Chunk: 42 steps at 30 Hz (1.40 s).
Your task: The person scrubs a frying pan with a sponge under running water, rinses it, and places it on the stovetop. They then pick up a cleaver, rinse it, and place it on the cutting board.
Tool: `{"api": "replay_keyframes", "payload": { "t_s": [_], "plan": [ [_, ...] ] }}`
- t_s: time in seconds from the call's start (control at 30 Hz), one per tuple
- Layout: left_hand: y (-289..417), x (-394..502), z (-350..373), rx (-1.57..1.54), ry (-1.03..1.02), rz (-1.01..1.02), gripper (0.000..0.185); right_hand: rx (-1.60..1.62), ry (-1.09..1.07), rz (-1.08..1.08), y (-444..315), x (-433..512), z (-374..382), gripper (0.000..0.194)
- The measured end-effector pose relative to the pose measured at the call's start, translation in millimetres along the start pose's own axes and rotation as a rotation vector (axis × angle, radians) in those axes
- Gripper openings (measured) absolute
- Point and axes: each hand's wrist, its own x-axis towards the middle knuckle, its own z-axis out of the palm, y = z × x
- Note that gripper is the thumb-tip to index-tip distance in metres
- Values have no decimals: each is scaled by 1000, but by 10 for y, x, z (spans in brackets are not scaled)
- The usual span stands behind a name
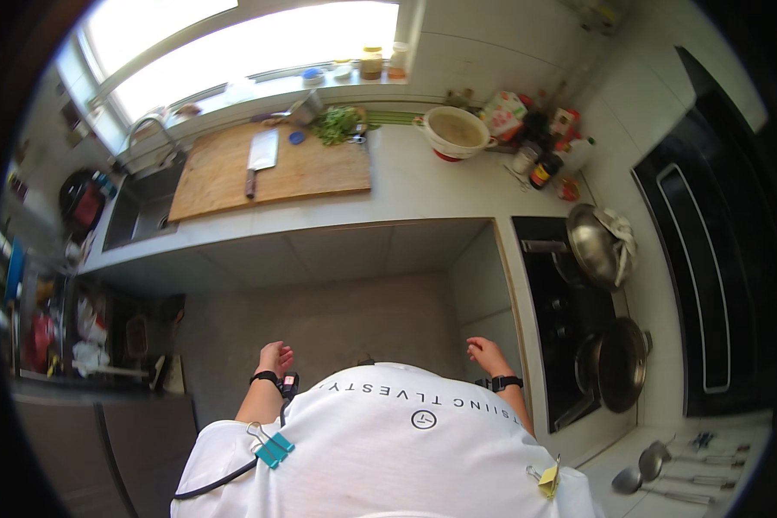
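My left hand [276, 356] hangs beside my white shirt, over the floor, its fingers loosely bent around nothing. On the other side, my right hand [485, 355] is raised near the counter's inner edge, fingers half curled and holding nothing. Both wrists wear black bands. Before me, across the open space under the counter, lies a wooden cutting board [324, 169]. On it rest a cleaver [262, 152] with a dark handle, a small blue lid [296, 137] and a bunch of leafy greens [337, 125].
Left of the board is a metal sink [144, 206] with a faucet [154, 121]. A two-handled pot [454, 129] stands near several bottles [545, 171]. Right, pans [621, 364] and a metal wok [592, 246] sit by the black stove [557, 304]. Ladles [627, 480] hang at lower right.
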Motion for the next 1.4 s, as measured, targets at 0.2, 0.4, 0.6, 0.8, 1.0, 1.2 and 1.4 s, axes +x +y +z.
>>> {"api": "replay_keyframes", "payload": {
  "t_s": [0.2, 0.4, 0.6, 0.8, 1.0, 1.2, 1.4],
  "plan": [
    [-503, -491, -356, -150, 90, 45, 18, -82, -199, 53, 148, 240, 166, 27],
    [-1206, -747, -1068, -318, 242, -31, 13, -232, -392, -31, -143, 662, 480, 27],
    [-1645, -745, -1787, -563, 277, -49, 12, -340, -453, -226, -1060, 1099, 994, 28],
    [-1459, -478, -2415, -714, 316, 27, 12, -466, -533, -391, -2092, 1405, 1950, 27],
    [-1077, -257, -3227, -796, 329, 112, 11, -456, -581, -567, -3056, 1553, 3038, 25],
    [-851, -222, -3736, -664, 440, 176, 13, -304, -652, -512, -3736, 1660, 3554, 26],
    [-1453, 294, -4004, -832, 331, 241, 15, -299, -572, -549, -4182, 2072, 3903, 29]
  ]
}}
